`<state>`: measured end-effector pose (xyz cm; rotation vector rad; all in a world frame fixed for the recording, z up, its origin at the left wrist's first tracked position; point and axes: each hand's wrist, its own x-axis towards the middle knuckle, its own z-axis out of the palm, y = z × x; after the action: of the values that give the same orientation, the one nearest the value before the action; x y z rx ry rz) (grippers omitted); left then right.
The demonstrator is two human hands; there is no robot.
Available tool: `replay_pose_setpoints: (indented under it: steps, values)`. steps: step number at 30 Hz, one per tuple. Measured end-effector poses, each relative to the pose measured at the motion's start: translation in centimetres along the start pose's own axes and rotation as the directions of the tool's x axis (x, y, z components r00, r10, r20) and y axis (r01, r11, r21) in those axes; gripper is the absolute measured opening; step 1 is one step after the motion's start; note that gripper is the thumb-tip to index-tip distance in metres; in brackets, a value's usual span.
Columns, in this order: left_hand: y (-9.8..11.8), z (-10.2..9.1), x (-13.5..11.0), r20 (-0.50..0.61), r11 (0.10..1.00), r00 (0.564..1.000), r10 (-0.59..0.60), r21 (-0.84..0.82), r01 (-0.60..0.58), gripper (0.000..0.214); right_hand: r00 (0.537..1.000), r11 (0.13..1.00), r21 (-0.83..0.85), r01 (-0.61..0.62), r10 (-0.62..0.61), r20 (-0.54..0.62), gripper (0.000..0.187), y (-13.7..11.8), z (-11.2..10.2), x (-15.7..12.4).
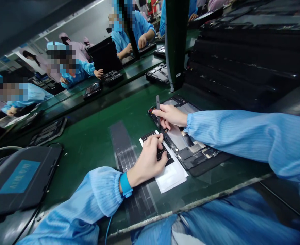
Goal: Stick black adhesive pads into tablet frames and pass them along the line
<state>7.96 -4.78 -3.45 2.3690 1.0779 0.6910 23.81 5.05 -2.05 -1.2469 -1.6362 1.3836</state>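
My right hand (170, 116) is shut on a pair of black tweezers (158, 109), their tips pointing down at the edge of an opened tablet (185, 144). The tablet lies on the green mat (94, 160) with its metal shielding and circuit parts exposed. My left hand (147, 162) presses on a white backing sheet (170, 175) that carries black adhesive strips (162, 151). The fingers hide part of the strips. A blue wrist strap (126, 184) circles my left wrist.
Several black panels (242, 64) are stacked at the right, behind a dark upright post (176, 41). A dark case with a blue label (19, 177) lies at the left. Co-workers in blue smocks sit across the bench with other devices.
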Motion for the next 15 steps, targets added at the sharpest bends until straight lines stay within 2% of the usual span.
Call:
replay_pose_setpoints:
  steps: [4, 7, 9, 11, 13, 15]
  values:
    - [0.0, -0.5, -0.2, -0.008, 0.996, 0.998, 0.066, -0.058, -0.067, 0.015, 0.999, 0.999, 0.0, -0.051, 0.051, 0.004, 0.016, -0.9, 0.0, -0.3]
    - [-0.4, -1.5, 1.0, -0.066, 0.999, 0.997, 0.04, -0.022, -0.041, 0.011, 0.995, 0.981, -0.166, -0.103, 0.104, -0.005, 0.021, -2.1, -1.5, -1.1]
    - [-1.1, -2.4, 2.9, -0.096, 0.993, 0.992, -0.086, 0.073, 0.093, 0.019, 0.992, 0.902, -0.415, -0.116, 0.086, -0.092, 0.028, -2.4, -3.4, -1.7]
    - [-1.9, -3.2, 5.3, -0.029, 0.948, 0.964, -0.264, 0.177, 0.265, 0.034, 0.971, 0.744, -0.648, -0.162, 0.005, -0.238, 0.034, -2.0, -5.5, -2.1]
    - [-2.8, -3.7, 7.7, 0.072, 0.896, 0.913, -0.403, 0.236, 0.377, 0.045, 0.925, 0.618, -0.74, -0.266, -0.054, -0.377, 0.037, -1.1, -7.2, -2.1]
    - [-3.4, -3.7, 9.3, 0.113, 0.881, 0.889, -0.444, 0.237, 0.41, 0.049, 0.887, 0.602, -0.715, -0.356, -0.023, -0.461, 0.038, 0.0, -8.3, -1.7]
